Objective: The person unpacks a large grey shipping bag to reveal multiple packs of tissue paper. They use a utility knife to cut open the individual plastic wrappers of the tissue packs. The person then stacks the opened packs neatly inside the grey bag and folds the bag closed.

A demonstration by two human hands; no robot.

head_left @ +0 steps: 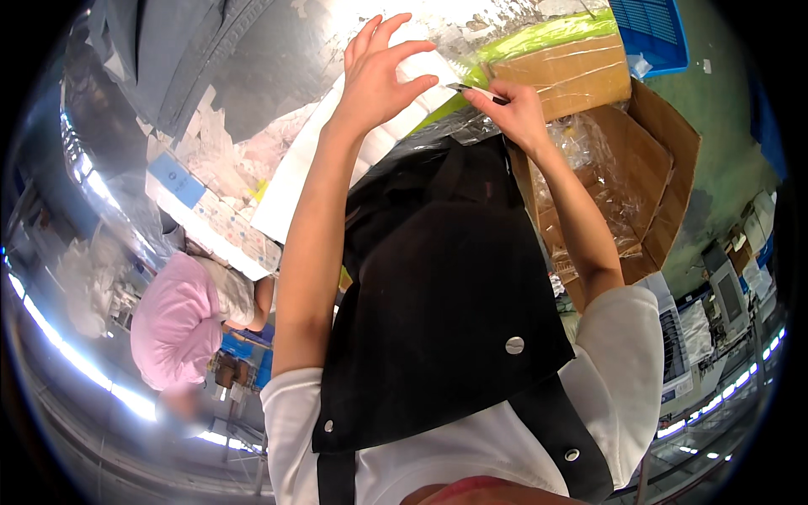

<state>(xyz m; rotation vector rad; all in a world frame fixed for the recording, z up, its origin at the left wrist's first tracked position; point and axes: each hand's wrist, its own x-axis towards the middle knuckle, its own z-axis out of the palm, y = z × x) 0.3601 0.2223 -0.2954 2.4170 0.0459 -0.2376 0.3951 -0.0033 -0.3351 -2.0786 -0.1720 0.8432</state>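
1 left hand [374, 84]: spread wide over the white sheet [288, 183], gripped nothing visible, probably placed for steadying; contact could not be told. 1 right hand [517, 111]: closed round a slim dark-tipped tool [459, 87], pinched seemingly for fine control, near the sheet's right end. 1 white sheet: long, plain, lay diagonally on the silvery tabletop [273, 80].

Long white sheet [391, 126], lying flat, runs diagonally along metal tabletop's [269, 80] near edge, partly hidden. Slim black-and-silver hand tool [459, 87], pinched in right hand [519, 115], tip leftward, beside sheet's far end.
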